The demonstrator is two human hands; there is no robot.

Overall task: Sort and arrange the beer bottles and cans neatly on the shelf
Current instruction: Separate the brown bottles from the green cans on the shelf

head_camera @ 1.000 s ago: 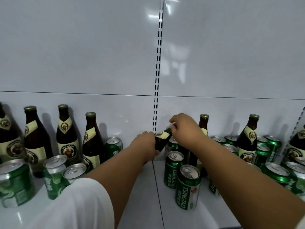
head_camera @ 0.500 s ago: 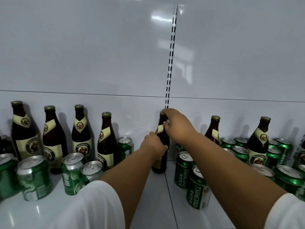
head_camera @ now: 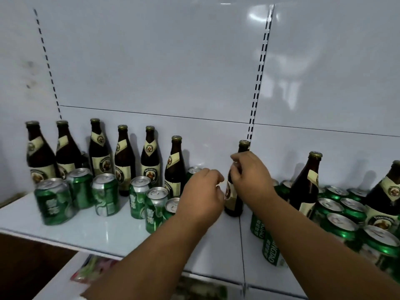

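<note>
Six brown bottles point(head_camera: 124, 161) left, right hand point(head_camera: 249, 180) gripping a seventh point(head_camera: 234, 200), left hand point(head_camera: 201, 191) loosely curled.

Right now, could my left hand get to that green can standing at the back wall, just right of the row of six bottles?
Probably yes. The left hand hovers empty just in front of the green can, nothing between them. The nearest brown bottle stands close on its left, so clearance is tight.
</note>
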